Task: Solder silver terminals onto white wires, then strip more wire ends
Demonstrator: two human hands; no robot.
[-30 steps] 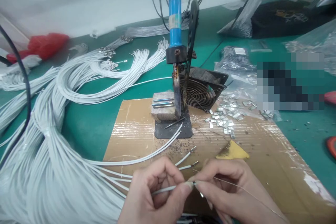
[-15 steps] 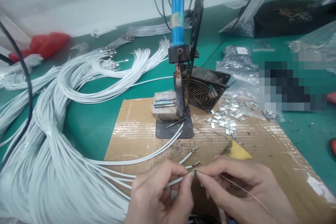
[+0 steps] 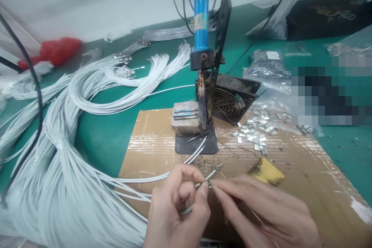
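Note:
My left hand [image 3: 181, 205] is closed, thumb and forefinger pinching a white cable [image 3: 186, 210] close to its tip. Fingertip to fingertip with it, my right hand [image 3: 261, 209] pinches at a tiny dark part at the cable's end, too small to make out. A thin strand of solder wire [image 3: 258, 217] runs through the right hand, its free end poking out above the forefinger. Just beyond the fingers lies another white cable [image 3: 213, 172] with a metal tip. A blue-handled soldering iron [image 3: 201, 27] stands tip down past both hands.
A large bundle of white cables [image 3: 66, 162] covers the left side. Small metal pieces [image 3: 255, 128] are scattered on the cardboard [image 3: 308, 178], near a yellow sponge [image 3: 269, 171]. A fan [image 3: 229, 102] and a block with metal rods [image 3: 186, 124] flank the iron.
Both hands have shifted slightly up and left over the cardboard, still meeting at the fingertips. The right hand has turned flatter, and the view has moved a little.

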